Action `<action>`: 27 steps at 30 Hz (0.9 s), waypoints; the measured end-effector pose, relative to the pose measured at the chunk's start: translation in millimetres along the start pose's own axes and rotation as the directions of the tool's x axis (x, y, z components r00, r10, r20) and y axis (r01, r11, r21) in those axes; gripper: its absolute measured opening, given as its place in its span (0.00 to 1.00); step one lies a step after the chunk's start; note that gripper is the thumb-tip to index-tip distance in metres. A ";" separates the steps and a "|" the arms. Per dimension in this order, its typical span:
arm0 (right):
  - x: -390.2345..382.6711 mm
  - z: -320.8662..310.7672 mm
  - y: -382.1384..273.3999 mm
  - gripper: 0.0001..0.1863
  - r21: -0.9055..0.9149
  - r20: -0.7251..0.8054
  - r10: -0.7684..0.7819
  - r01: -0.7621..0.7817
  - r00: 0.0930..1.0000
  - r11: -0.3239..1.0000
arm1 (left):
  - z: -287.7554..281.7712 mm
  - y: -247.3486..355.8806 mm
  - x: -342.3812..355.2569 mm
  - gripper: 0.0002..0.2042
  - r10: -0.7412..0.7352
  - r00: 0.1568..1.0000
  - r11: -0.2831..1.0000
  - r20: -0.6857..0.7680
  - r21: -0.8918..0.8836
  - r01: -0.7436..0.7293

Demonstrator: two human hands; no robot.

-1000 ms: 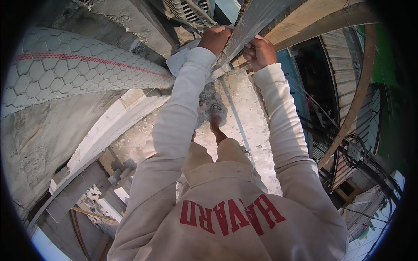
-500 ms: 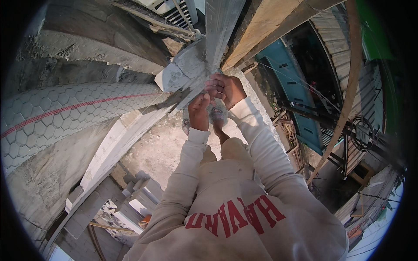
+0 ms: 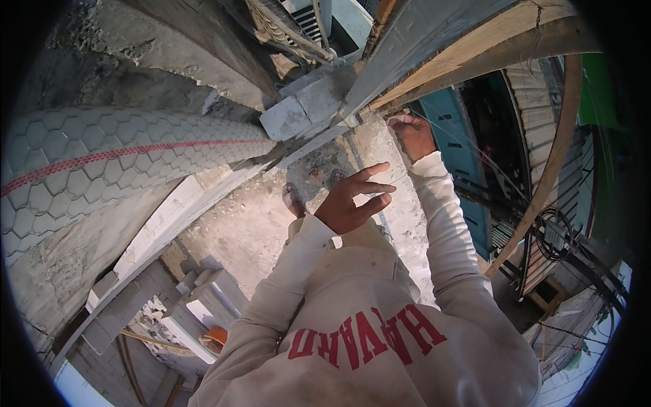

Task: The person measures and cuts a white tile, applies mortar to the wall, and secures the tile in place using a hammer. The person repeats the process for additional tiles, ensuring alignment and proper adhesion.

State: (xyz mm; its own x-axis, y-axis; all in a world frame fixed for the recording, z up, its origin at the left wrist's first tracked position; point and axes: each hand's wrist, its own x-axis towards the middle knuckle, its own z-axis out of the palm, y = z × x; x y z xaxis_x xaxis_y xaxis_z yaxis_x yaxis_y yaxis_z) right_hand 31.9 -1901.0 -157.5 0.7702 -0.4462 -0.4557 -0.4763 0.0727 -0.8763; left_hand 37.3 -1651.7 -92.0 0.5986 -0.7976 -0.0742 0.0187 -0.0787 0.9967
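Observation:
My left hand (image 3: 354,201) is over my lap and feet, its fingers and thumb spread, with nothing I can make out between them. To its upper right my right hand (image 3: 413,137) is closed, the fingers curled toward the thumb beside the wooden beam's lower end. Whatever it pinches is too small to tell; a faint thin line seems to run near both hands. Close by are a pale grey block (image 3: 286,119) and a grey upright post (image 3: 386,64), neither touched by my left hand.
A hexagon-patterned roll (image 3: 135,149) with a red stripe fills the left. Wooden beams (image 3: 475,44) rise at the upper right. Lower left stand stacked pale blocks (image 3: 217,298) and an orange object (image 3: 217,335). Cables (image 3: 559,230) hang at the right, past a blue panel (image 3: 451,136).
My hands, close together before near the post's foot, are now apart. The right has moved right; the left has come down and rightward, its fingers now spread. The view has shifted slightly.

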 end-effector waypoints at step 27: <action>-47.9 34.1 4.0 0.08 0.528 0.140 0.242 -0.279 0.960 0.802 | -21.9 -143.3 152.7 0.09 -0.645 0.537 0.732 -0.544 -0.642 0.229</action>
State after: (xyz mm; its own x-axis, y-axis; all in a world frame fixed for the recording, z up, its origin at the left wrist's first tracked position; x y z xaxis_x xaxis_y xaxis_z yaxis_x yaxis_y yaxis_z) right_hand 7.5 -1849.0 -144.5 0.6835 -0.2858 -0.6717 -0.3731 0.6541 -0.6580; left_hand 143.5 -1749.1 -245.5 0.7451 -0.0517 -0.6650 0.6645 0.1434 0.7334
